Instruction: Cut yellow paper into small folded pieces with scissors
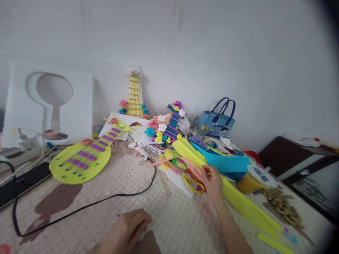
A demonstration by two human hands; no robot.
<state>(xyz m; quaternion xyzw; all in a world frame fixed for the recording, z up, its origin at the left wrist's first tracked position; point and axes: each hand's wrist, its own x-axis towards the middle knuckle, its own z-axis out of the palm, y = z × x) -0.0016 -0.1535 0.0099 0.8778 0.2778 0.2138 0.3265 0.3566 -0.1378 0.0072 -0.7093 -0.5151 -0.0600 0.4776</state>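
My right hand (213, 183) pinches a long pink crepe paper strip (189, 163) that stretches left across the pile. Just under that strip lie scissors with yellow handles (199, 190). Yellow crepe paper (249, 208) runs beneath my right wrist, and a blue paper band (227, 163) curves behind it. Low in the view, my left hand (131, 225) has its fingers curled together over the tabletop, with nothing seen in them. A yellow paper guitar (82, 160) with purple bars and dark strings rests at the left.
A white glue gun (139, 150) trails a black cord (111, 197) across the table. Paper-flowered crafts (173, 123) stand at the back near a blue handbag (218, 121). On the right are a lidded drink cup (255, 180) and peanuts (283, 206). A phone (26, 183) lies left.
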